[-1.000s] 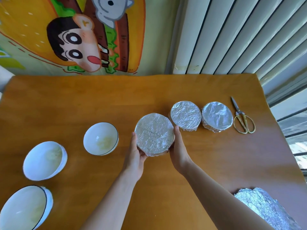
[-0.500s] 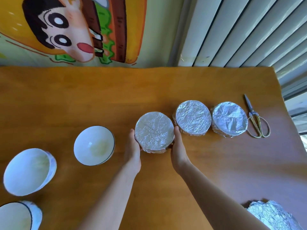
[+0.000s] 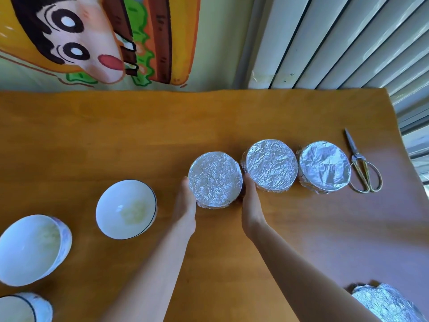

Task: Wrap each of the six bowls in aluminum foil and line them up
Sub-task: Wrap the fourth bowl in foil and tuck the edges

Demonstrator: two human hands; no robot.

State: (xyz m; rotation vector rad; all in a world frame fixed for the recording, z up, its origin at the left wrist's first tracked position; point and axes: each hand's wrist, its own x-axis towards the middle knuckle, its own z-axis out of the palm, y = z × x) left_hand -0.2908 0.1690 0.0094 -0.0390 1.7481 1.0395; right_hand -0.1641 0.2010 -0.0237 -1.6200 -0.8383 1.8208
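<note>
Three foil-wrapped bowls stand in a row on the wooden table [image 3: 209, 122]. The leftmost wrapped bowl [image 3: 214, 179] sits between my hands. My left hand [image 3: 185, 205] holds its left side and my right hand [image 3: 250, 205] holds its right side; the fingers are hidden behind the bowl. Touching it on the right is the second wrapped bowl [image 3: 271, 168], then the third wrapped bowl [image 3: 324, 166]. Three bare white bowls lie to the left: one [image 3: 126, 209] near my left hand, one [image 3: 32, 249] further left, one [image 3: 23, 307] at the bottom left corner.
Gold-handled scissors [image 3: 362, 168] lie right of the third wrapped bowl. A crumpled heap of aluminium foil [image 3: 387, 303] sits at the bottom right corner. A cartoon wall hanging and white vertical slats stand behind the table's far edge.
Both hands carried the wrapped bowl away from me and set it upright beside the second wrapped bowl. The camera view shifted slightly left.
</note>
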